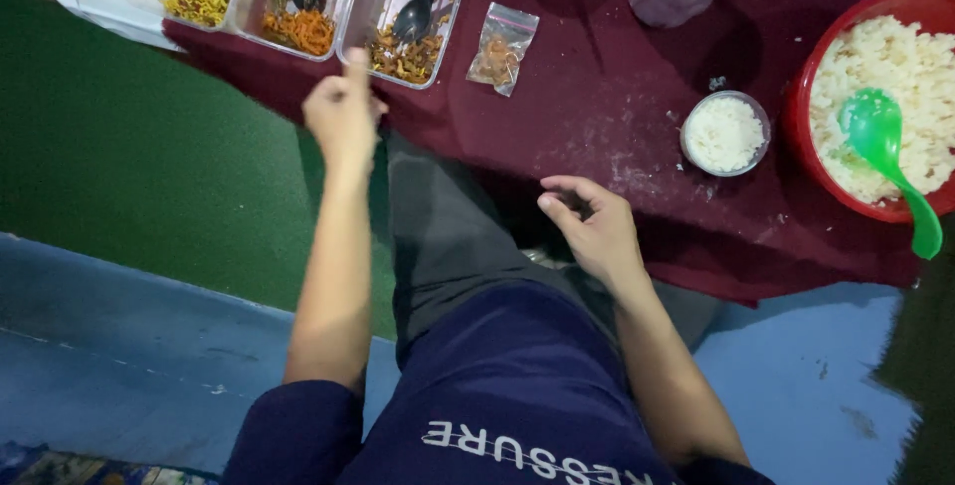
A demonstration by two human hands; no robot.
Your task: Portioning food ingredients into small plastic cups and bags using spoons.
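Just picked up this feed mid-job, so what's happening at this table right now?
A person sits at a maroon-covered table laid with food. Their left hand is raised near a clear tray of brownish food with a black spoon in it, holding nothing visible. Their right hand hovers empty and loosely curled at the table's near edge. Further right, a small bowl of rice sits beside a red bowl of rice with a green spoon in it. A small zip bag lies between the trays and bowls.
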